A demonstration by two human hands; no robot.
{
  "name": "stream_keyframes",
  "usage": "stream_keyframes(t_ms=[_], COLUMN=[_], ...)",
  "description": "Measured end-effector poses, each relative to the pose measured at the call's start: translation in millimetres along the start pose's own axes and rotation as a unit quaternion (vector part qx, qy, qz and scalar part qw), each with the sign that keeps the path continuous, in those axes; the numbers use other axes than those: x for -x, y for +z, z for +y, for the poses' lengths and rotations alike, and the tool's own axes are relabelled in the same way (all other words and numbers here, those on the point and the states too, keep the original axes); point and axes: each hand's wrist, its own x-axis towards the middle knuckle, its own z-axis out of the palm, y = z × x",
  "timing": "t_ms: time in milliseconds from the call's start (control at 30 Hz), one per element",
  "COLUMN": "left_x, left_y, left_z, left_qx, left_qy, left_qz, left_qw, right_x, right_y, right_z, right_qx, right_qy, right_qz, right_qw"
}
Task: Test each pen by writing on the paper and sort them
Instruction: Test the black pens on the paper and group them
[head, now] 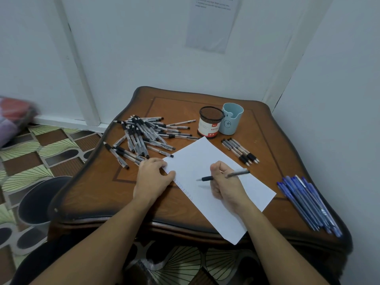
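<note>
A pen (223, 176) is pinched in the curled fingers of the right hand (226, 182), tip pointed left over the paper (197, 157); the paper's edge is pressed by the left hand (152, 175), fingers close together; beyond the left fingers a heap of pens (141, 134) is scattered; beyond the right fingers a few pens (239, 150) are laid side by side.

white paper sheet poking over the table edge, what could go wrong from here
The white paper sheet overhangs the brown wooden table's front edge; only the left hand presses it, so it may swivel while the right hand writes with the black-grip pen. The blue pens lie by the table's right edge; the right forearm could knock them off.
</note>
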Motion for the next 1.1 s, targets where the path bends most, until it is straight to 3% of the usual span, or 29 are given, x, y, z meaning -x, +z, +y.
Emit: stream_keyframes(t_ms=[200,333,533,1100], left_x=[0,0,0,0], left_y=[0,1,1,1], left_z=[0,0,0,-1], left_qx=[-0.001,0.001,0.0,0.004], left_qy=[0.0,0.0,0.001,0.003], left_qz=[0.001,0.004,0.005,0.003], left_qw=[1.0,1.0,1.0,1.0], right_x=[4,1,1,-1], right_y=[5,9,14,13], right_z=[5,13,19,22], right_qx=[0.07,0.142,0.125,0.152], right_qy=[-0.029,-0.059,-0.054,-0.079], right_qz=[-0.067,-0.026,0.006,-0.011], right_qw=[0.995,0.988,0.991,0.985])
